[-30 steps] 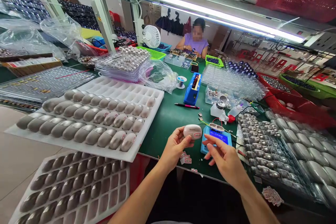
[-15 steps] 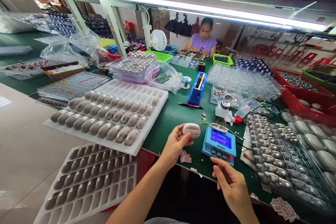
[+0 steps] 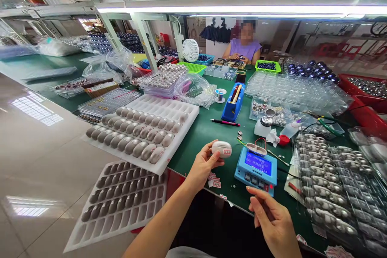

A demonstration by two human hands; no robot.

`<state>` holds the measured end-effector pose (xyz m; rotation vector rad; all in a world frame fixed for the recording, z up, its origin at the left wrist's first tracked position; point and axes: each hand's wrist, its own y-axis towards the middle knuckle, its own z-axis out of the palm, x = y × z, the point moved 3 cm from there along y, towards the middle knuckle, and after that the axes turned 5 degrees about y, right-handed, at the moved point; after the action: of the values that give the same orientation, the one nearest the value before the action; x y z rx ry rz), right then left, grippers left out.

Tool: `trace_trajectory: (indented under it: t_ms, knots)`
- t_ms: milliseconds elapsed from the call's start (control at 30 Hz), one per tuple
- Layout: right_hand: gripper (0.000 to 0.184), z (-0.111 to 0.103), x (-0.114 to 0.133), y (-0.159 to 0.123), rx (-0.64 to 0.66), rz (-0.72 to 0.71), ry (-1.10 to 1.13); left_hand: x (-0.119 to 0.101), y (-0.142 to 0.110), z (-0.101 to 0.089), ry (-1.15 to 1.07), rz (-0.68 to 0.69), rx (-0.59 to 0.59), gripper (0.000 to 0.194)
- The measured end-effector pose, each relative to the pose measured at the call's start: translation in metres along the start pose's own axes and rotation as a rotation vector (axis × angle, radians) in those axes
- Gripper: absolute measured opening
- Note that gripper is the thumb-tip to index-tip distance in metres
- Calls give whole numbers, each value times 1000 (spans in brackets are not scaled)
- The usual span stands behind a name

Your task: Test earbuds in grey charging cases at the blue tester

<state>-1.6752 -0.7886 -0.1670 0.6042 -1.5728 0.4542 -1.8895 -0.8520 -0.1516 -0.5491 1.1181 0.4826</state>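
Observation:
My left hand grips a small oval white case with a red-printed label on its side, held just above the green table. To its right sits a blue tester box with a lit screen and a white cradle on top. My right hand hovers near the table's front edge below the tester, fingers loosely curled and holding nothing. Loose label stickers lie on the mat under my left hand.
A white foam tray of grey oval cases lies left, a second foam tray lower. Clear blister trays of cases fill the right. A blue tape dispenser, pen and solvent bottle stand behind. A person in purple sits across.
My right hand has pulled back from the case and tester toward the table's front edge. My view has swung left. The left hand still holds the case in about the same spot.

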Motion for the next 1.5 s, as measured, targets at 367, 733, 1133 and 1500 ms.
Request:
trace_trajectory:
  t_ms: [367, 733, 1133, 1500]
  knots:
    - [30, 2, 7, -3, -11, -1, 70, 2, 1, 0, 31, 20, -17, 55]
    - [28, 0, 5, -3, 15, -40, 54, -6, 2, -2, -274, -97, -28, 42]
    - [26, -6, -2, 0, 83, -142, -46, -17, -1, -17, -744, -275, 144, 70]
    - [24, -7, -1, 0, 83, -165, -33, -18, -2, -18, -609, -240, 161, 63]
